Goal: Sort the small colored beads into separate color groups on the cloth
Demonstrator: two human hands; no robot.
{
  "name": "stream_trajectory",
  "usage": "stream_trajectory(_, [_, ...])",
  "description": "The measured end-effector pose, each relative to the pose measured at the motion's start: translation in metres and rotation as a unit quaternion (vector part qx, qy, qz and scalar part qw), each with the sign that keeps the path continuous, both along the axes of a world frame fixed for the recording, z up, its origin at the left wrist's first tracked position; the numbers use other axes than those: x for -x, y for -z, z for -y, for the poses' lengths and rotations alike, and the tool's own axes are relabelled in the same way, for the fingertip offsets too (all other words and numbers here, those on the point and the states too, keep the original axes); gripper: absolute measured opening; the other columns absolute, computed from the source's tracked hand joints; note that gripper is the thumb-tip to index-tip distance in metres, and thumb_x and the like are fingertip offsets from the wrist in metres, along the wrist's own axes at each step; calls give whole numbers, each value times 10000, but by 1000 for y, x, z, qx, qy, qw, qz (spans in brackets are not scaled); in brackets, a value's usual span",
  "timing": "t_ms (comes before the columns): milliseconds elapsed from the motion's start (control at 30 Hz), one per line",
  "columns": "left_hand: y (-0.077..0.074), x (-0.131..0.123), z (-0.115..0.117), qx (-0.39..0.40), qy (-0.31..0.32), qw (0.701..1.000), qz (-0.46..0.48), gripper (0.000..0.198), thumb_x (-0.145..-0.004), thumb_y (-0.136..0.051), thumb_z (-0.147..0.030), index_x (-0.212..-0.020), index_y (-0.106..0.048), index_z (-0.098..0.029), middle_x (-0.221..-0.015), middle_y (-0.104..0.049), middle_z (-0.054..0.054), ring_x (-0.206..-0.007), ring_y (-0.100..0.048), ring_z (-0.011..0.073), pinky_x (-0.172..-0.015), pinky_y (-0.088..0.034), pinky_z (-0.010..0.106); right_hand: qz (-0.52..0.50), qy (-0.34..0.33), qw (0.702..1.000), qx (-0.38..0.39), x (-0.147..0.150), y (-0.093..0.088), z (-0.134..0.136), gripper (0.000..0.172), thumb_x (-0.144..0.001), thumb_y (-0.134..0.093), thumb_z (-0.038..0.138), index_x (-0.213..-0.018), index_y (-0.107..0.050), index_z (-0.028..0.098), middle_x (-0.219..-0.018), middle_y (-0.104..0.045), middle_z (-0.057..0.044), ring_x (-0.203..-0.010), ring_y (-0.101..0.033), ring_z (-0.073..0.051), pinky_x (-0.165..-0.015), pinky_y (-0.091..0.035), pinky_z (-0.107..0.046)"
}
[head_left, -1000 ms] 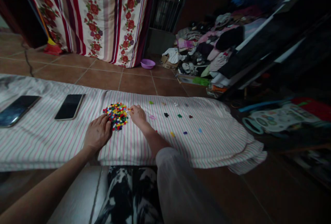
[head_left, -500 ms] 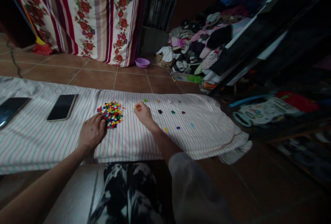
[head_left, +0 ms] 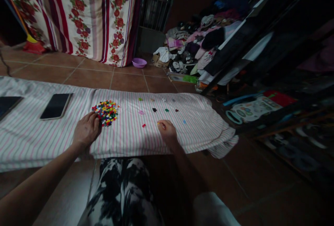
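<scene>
Two hands at work here, one striped cloth [head_left: 130, 142] beneath them, and one heap of small coloured pieces [head_left: 106, 113] on it, far too many to count. The left hand [head_left: 87, 128] lies palm down, fingers stretched out side by side, their tips touching the heap's left edge. Over to the right hand [head_left: 167, 130]: thumb and fingers drawn together low over the cloth, one yellow bit [head_left: 159, 123] showing at the tips; whether it is gripped or lying on the cloth, I cannot tell.

Now the little groups, and I make it ten in clear sight! Four along the far row: lime green group [head_left: 140, 99], beige group [head_left: 152, 99], white group [head_left: 164, 99], grey group [head_left: 174, 100]. Four in the middle: pink group [head_left: 141, 112], black group [head_left: 154, 110], dark green group [head_left: 166, 110], dark red group [head_left: 176, 110]. Two nearest: red group [head_left: 143, 125] and light blue group [head_left: 184, 122], with the right hand between them.

Two phones as well: one phone [head_left: 56, 106] left of the heap, a second phone [head_left: 8, 105] cut off by the left edge. And one purple bowl [head_left: 139, 63] sits on the floor [head_left: 127, 79] beyond.
</scene>
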State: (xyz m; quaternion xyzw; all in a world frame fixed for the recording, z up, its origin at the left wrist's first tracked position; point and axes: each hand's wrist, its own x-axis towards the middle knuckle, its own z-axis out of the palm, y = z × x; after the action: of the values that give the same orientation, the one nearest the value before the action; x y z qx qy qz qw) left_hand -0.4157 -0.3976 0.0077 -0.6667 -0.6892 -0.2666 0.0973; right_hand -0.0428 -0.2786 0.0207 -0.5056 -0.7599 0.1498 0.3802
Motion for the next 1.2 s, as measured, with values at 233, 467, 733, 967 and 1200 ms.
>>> stream_trajectory(233, [-1,-7,5,-41,12,998,-51,282,-910,-338,-241,-1053,-560,-140,-1153,-615,188,-1258,-499,308,-1027,-464,515,17,32,998,-55,0,24,9,225,-840,-456,223,-878,-675,186,-890,-696,-90,-871,-610,-226,-846,-480,-373])
stream_trajectory(467, [0,-6,13,-36,45,992,-110,116,-835,-468,-186,-875,-576,-171,-1167,-596,172,-1374,-365,369,-1031,-446,582,6,34,996,-77,-1,30,15,223,-874,-460,243,-938,-666,183,-922,-684,-87,-876,-592,-220,-826,-481,-354])
stream_trajectory(733, [-1,-9,15,-6,6,993,-115,179,-844,-424,-218,-859,-592,-161,-1135,-602,192,-1317,-419,389,-971,-460,599,-6,37,996,-86,-1,31,16,283,-925,-425,248,-926,-696,167,-927,-701,-102,-902,-612,-221,-862,-481,-365])
stream_trajectory(967, [-7,-12,16,17,3,996,-89,115,-833,-463,-231,-855,-566,-184,-1127,-610,194,-1306,-440,374,-979,-460,595,22,52,995,-87,1,33,16,318,-933,-425,245,-1020,-720,166,-999,-706,-113,-959,-609,-228,-905,-470,-376])
stream_trajectory(1200, [-11,-18,19,2,-10,999,-45,152,-830,-439,-231,-877,-573,-177,-1080,-627,192,-1274,-467,358,-1002,-445,606,26,49,995,-79,-1,34,15,320,-937,-430,260,-1042,-719,173,-990,-702,-107,-965,-604,-229,-903,-475,-377])
